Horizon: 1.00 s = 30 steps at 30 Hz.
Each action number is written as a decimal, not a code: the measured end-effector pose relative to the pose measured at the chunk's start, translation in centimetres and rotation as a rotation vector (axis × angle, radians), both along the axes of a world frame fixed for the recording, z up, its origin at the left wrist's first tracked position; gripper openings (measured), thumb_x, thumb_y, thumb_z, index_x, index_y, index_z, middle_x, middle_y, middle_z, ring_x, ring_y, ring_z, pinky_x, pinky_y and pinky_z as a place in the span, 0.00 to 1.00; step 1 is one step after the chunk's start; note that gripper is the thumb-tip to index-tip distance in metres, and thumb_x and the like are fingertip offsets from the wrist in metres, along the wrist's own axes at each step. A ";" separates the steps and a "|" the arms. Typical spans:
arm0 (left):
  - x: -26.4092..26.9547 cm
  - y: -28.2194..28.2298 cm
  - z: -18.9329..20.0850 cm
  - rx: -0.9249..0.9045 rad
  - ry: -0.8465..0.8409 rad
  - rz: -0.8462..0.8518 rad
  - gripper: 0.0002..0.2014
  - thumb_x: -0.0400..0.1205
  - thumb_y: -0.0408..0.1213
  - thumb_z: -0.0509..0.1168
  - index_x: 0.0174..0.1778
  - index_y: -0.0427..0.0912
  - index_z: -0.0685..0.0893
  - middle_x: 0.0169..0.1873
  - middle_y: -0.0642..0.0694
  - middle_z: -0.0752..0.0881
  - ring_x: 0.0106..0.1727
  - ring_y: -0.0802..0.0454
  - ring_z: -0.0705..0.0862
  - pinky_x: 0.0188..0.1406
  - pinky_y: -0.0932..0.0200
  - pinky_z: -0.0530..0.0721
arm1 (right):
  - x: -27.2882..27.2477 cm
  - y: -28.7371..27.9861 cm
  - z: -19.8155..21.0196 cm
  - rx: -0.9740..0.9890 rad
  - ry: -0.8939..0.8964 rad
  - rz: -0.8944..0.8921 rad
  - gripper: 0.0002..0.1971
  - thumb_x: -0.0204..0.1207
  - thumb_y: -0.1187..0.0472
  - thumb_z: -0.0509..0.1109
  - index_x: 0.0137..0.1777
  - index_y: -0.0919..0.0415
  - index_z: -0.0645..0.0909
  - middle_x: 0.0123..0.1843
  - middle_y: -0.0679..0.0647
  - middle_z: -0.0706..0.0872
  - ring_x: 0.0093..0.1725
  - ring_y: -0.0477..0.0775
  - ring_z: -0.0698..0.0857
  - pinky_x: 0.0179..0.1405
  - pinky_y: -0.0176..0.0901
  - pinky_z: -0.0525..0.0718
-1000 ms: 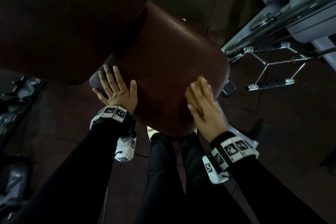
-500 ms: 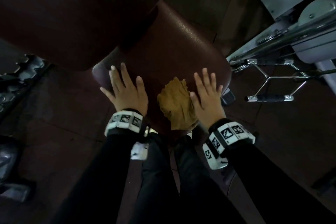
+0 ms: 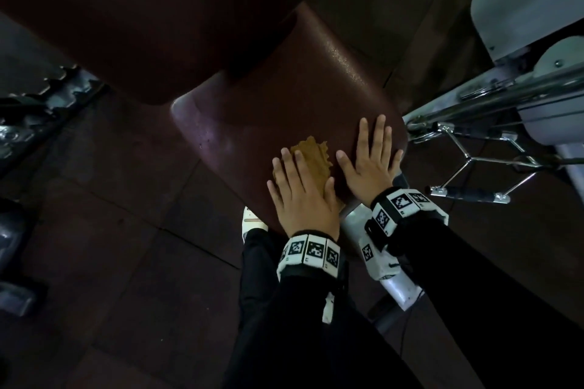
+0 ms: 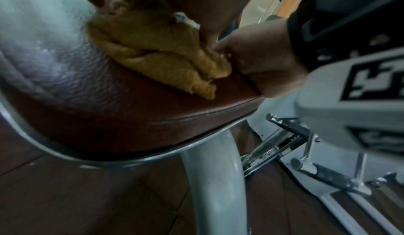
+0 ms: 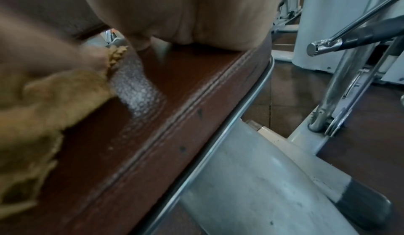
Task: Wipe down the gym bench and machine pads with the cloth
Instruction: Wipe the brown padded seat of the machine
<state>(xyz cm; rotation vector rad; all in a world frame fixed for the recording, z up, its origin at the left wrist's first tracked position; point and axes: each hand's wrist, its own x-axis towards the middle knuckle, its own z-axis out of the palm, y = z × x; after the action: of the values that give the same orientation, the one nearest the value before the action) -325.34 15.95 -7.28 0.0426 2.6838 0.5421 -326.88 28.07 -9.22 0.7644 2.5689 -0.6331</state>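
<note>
The brown seat pad (image 3: 284, 98) sits below a larger dark back pad (image 3: 126, 9). A crumpled mustard cloth (image 3: 313, 155) lies on the pad's near edge. My left hand (image 3: 300, 189) lies flat on top of the cloth with its fingers straight, pressing it down. Just to the right, my right hand (image 3: 373, 161) rests flat and spread on the bare pad, apart from the cloth. The left wrist view shows the folded cloth (image 4: 157, 55) on the pad (image 4: 87, 104) beside the right hand (image 4: 262, 62). In the right wrist view the cloth (image 5: 43, 100) is blurred at the left.
A chrome cable handle (image 3: 467, 193) and bars (image 3: 505, 95) stand close to the right of the seat, with the grey machine housing (image 3: 521, 9) behind. A white post (image 4: 214, 178) carries the seat. Dark metal gear (image 3: 47, 95) lies at the left on the floor tiles.
My right hand let go of the cloth and settled on the bare pad. My left hand moved right and came down flat on the cloth.
</note>
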 end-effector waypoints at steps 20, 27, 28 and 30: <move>6.8 -3.4 -3.5 0.442 0.042 0.544 0.41 0.82 0.58 0.51 0.83 0.38 0.41 0.82 0.39 0.47 0.82 0.43 0.51 0.78 0.50 0.57 | 0.3 0.4 -1.0 -0.016 -0.001 0.023 0.38 0.80 0.36 0.49 0.80 0.44 0.30 0.81 0.48 0.24 0.80 0.49 0.29 0.71 0.59 0.26; 0.4 -6.3 -3.8 0.406 0.154 0.600 0.34 0.84 0.44 0.52 0.82 0.30 0.51 0.79 0.31 0.61 0.79 0.37 0.62 0.77 0.56 0.58 | 0.3 0.3 -1.1 -0.019 0.016 0.009 0.38 0.79 0.35 0.48 0.80 0.43 0.30 0.81 0.47 0.26 0.80 0.48 0.29 0.72 0.59 0.26; -1.3 -7.1 -3.9 0.411 0.181 0.609 0.33 0.84 0.44 0.53 0.81 0.29 0.52 0.77 0.30 0.63 0.78 0.36 0.64 0.77 0.53 0.61 | 0.3 0.3 -1.2 -0.022 0.017 0.008 0.38 0.78 0.35 0.48 0.80 0.43 0.30 0.81 0.46 0.26 0.80 0.47 0.29 0.72 0.59 0.26; -5.2 -8.9 -4.5 0.387 0.216 0.643 0.32 0.85 0.44 0.53 0.81 0.30 0.54 0.76 0.30 0.67 0.76 0.36 0.68 0.73 0.53 0.64 | 0.3 0.3 -1.3 -0.025 0.021 0.008 0.38 0.78 0.34 0.48 0.80 0.43 0.31 0.81 0.46 0.26 0.80 0.47 0.29 0.72 0.60 0.27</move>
<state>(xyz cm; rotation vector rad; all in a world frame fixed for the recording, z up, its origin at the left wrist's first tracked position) -330.56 7.08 -11.74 -0.7086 2.7211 1.3075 -326.59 28.32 -10.50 0.7431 2.5768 -0.6724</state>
